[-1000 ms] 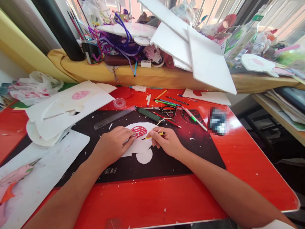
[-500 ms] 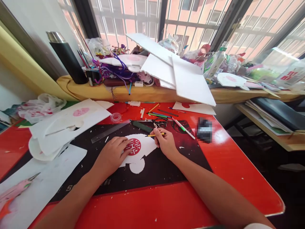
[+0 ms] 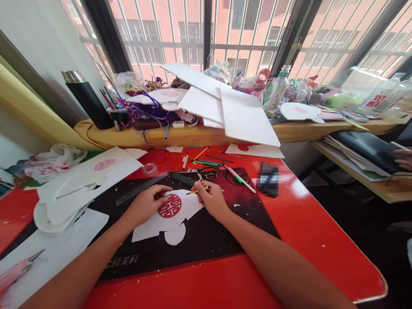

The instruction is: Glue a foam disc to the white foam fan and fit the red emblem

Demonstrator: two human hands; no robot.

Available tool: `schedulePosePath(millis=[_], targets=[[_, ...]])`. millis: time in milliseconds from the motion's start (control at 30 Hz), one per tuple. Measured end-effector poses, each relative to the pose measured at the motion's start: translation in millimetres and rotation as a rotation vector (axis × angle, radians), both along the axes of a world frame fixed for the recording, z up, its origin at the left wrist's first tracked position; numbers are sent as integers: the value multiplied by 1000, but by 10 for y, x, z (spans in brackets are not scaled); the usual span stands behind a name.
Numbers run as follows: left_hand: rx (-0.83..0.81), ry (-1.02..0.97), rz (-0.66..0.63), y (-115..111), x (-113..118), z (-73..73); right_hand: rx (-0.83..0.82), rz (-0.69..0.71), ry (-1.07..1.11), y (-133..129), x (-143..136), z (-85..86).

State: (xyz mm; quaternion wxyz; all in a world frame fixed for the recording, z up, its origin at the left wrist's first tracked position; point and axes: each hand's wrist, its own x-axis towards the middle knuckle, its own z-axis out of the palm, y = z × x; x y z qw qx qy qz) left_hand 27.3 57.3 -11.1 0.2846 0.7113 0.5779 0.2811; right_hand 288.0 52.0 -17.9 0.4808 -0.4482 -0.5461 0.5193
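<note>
Head view: white cutout (image 3: 161, 223) lies flat on the black mat (image 3: 209, 234) on the red tabletop (image 3: 309, 231). Red emblem (image 3: 169, 205) sits on the cutout's upper part. Left hand (image 3: 146, 204) rests on the cutout, just left of the emblem, fingers curled down, fingertips touching the cutout's top edge; nothing gripped. Right hand (image 3: 210, 199) at the cutout's right edge, closed on a yellow pencil (image 3: 197, 190) whose tip points left toward the emblem. Scissors (image 3: 207, 173) lie just beyond the right hand. Ruler (image 3: 140, 189) lies beyond the left hand, at a slant. Tape roll (image 3: 149, 169) beyond the ruler. Foam sheets (image 3: 83, 180) stacked well left of the cutout.
</note>
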Motion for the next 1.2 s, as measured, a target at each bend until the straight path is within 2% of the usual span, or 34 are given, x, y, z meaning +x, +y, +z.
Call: schedulePosePath(millis=[133, 300, 400, 467, 567, 700, 767, 833, 933, 1067, 1200], targets=[[-79, -321, 172, 415, 26, 129, 0, 18, -20, 15, 7, -26], [-15, -343, 327, 1026, 114, 158, -11, 17, -13, 29, 15, -16], [28, -274, 367, 1176, 152, 130, -33, 17, 11, 37, 18, 2], [79, -201, 376, 1134, 169, 133, -51, 14, 26, 39, 16, 13], [152, -102, 333, 903, 194, 176, -74, 10, 49, 40, 8, 20], [192, 57, 122, 498, 149, 235, -88, -5, 89, 85, 42, 32], [193, 108, 102, 345, 47, 238, -68, -63, 116, 149, 101, 44], [194, 157, 140, 250, -107, 222, -27, -179, 160, 225, 174, 57], [206, 244, 197, 204, -362, 180, -6, -277, 216, 294, 241, 59], [317, 403, 200, 267, -554, 143, -13, -168, 129, 234, 192, 32], [362, 524, 162, 414, -531, 119, 5, -116, 46, 160, 135, 13]])
